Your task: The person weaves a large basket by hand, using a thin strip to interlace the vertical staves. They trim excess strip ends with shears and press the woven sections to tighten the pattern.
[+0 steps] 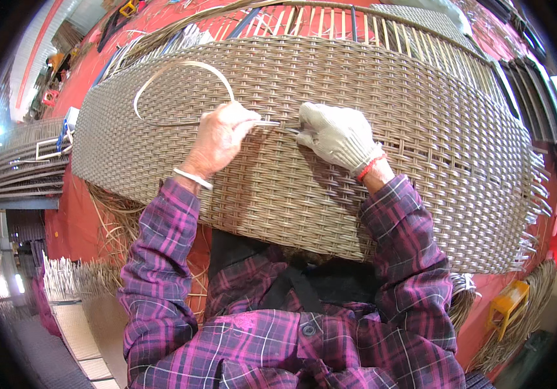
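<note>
A narrow, pale strip [216, 71] looks light and springy, as its smooth, open loop suggests; it would probably bend easily but could kink if folded sharply, and its surface may be a little slippery. The best place to take hold seems to be near the working end, pinched between thumb and fingertips, with the loop left free. The person's bare left hand [222, 135] does just this, thumb and fingers pinching the strip, whose end points right, low over the middle of a large woven panel [265, 181]. The loop rises up and left of that hand, above the weave. The right hand [338, 129], in a pale knitted glove, is curled around a thin piece [291, 131] whose tip pokes out leftward; whether it is a tool or more strip, I cannot tell. The strip is cream along the top of its loop and darker along its lower side. The panel is grey-brown, closely woven, with loose ends fringing its right edge; it appears fairly stiff, and is best steadied by its borders.
</note>
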